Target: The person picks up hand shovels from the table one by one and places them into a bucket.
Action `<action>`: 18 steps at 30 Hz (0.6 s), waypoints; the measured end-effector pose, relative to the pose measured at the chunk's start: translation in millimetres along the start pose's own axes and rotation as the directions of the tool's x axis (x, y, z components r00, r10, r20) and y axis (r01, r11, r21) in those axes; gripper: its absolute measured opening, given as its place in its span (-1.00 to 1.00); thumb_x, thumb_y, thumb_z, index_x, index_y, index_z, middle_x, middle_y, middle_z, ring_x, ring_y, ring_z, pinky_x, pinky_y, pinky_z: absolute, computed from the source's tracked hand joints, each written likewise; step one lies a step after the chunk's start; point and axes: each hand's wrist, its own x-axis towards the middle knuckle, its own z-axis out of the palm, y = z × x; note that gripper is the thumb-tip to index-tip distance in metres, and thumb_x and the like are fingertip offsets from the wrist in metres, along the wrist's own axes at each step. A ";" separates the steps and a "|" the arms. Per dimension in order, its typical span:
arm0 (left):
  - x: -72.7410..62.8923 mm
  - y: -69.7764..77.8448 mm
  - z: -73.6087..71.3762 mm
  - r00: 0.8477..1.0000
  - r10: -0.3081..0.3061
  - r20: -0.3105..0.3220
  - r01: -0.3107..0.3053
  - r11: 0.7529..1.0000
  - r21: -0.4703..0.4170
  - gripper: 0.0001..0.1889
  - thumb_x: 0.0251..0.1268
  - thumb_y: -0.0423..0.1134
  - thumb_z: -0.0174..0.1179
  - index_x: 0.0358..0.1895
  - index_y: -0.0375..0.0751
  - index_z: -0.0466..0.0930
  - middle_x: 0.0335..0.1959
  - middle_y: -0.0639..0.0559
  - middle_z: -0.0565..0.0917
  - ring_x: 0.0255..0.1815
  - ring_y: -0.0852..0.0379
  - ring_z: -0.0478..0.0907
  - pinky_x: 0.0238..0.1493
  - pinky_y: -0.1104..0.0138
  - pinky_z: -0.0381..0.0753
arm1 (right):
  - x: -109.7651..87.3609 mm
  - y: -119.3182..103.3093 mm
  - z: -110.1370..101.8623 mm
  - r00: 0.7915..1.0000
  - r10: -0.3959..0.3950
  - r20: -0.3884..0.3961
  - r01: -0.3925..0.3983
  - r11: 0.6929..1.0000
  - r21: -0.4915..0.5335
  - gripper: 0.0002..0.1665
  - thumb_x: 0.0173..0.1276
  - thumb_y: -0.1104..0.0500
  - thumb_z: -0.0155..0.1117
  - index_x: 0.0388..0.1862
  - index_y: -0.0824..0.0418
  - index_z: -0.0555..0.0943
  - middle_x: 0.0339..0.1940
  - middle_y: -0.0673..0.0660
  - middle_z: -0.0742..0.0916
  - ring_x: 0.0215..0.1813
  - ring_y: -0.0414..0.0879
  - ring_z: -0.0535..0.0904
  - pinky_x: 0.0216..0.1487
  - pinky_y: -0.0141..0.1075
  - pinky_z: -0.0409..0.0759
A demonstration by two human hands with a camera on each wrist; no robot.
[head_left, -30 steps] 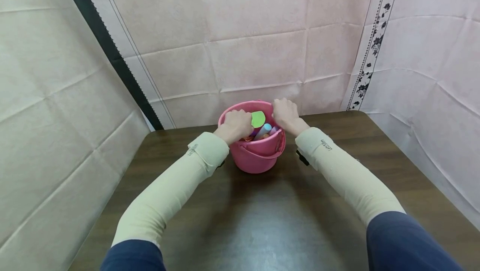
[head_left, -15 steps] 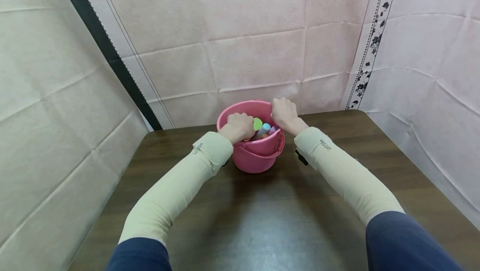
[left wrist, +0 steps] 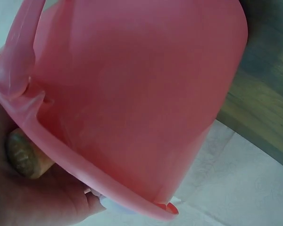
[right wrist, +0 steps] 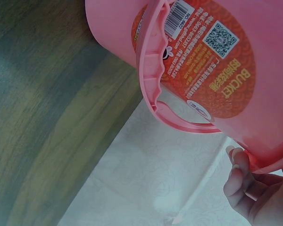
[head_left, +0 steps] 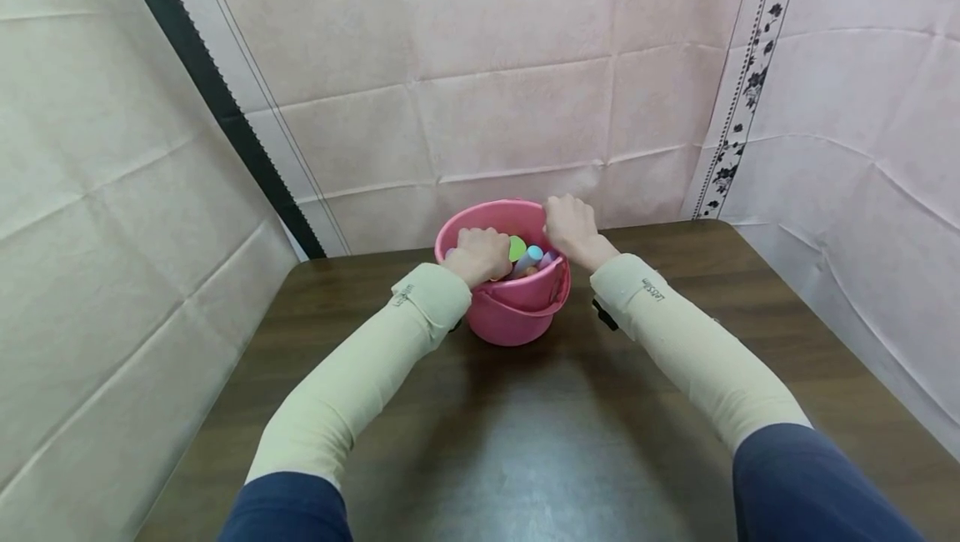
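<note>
A pink bucket (head_left: 510,327) stands upright at the far side of the table. My left hand (head_left: 482,254) reaches over its near left rim, fingers down among the contents and hidden there. In the left wrist view, the rounded end of a brownish, wood-coloured cylinder (left wrist: 26,154) shows between this hand and the rim; I cannot tell whether the fingers hold anything. The right hand (head_left: 572,229) grips the bucket's right rim, its curled fingers (right wrist: 236,181) outside the wall. Inside lie a green round piece (head_left: 517,248), a light blue cylinder (head_left: 529,258) and a purple piece (head_left: 548,259).
The bucket's handle (right wrist: 148,70) hangs down along its outside, across a red printed label (right wrist: 212,66). The brown wooden table (head_left: 510,459) ends just behind the bucket. Pale cloth walls (head_left: 510,125) enclose the back and both sides.
My left hand has shifted slightly right and lower into the bucket. The green piece sits lower and shows less than a second ago. My right hand stays at the rim.
</note>
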 end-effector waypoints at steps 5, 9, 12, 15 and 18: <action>-1.7 -0.6 0.3 1.000 0.005 -0.029 -0.006 1.000 -0.008 -0.80 0.33 -0.10 0.07 -0.19 -0.12 0.60 -0.19 -0.04 0.64 -0.14 -0.04 0.53 0.05 0.07 0.49 | 0.7 -0.6 0.9 1.000 0.002 0.005 -0.002 1.000 0.007 -0.79 0.31 0.27 0.09 -0.21 0.31 0.65 -0.38 0.22 0.72 -0.38 0.06 0.64 -0.35 -0.06 0.63; -4.6 -1.7 -1.0 0.998 0.025 -0.049 -0.026 1.000 -0.015 -0.78 0.33 -0.07 0.07 -0.23 -0.13 0.60 -0.23 -0.05 0.62 -0.17 -0.03 0.51 0.02 0.08 0.50 | 0.5 -0.9 0.7 1.000 0.001 -0.004 -0.001 1.000 0.009 -0.79 0.30 0.27 0.10 -0.21 0.32 0.65 -0.37 0.24 0.72 -0.36 0.08 0.65 -0.34 -0.04 0.63; -6.9 -4.5 -3.8 0.996 0.041 -0.082 -0.042 0.999 -0.016 -0.70 0.39 0.00 0.01 -0.20 -0.16 0.57 -0.17 -0.09 0.60 -0.10 -0.05 0.48 0.07 0.06 0.49 | 0.9 -0.9 0.1 1.000 -0.007 -0.008 0.007 1.000 0.006 -0.79 0.30 0.27 0.10 -0.21 0.32 0.65 -0.36 0.25 0.73 -0.34 0.10 0.67 -0.33 -0.03 0.64; -9.3 -9.8 -7.2 0.990 0.048 -0.134 -0.052 0.998 -0.027 -0.59 0.45 0.08 -0.09 -0.04 -0.20 0.53 -0.03 -0.14 0.58 0.04 -0.09 0.48 0.18 0.03 0.45 | 1.2 -0.5 -0.8 1.000 -0.011 0.000 0.011 1.000 0.000 -0.80 0.30 0.26 0.10 -0.24 0.32 0.64 -0.37 0.25 0.73 -0.35 0.10 0.67 -0.33 -0.03 0.64; -10.5 -18.0 -8.1 0.985 0.029 -0.170 -0.039 0.997 -0.061 -0.51 0.48 0.13 -0.16 0.12 -0.20 0.46 0.11 -0.15 0.56 0.15 -0.11 0.44 0.25 0.01 0.40 | 1.6 -0.7 -1.8 1.000 -0.023 0.018 0.023 0.999 -0.025 -0.84 0.30 0.24 0.11 -0.29 0.29 0.62 -0.40 0.22 0.72 -0.36 0.08 0.65 -0.34 -0.04 0.64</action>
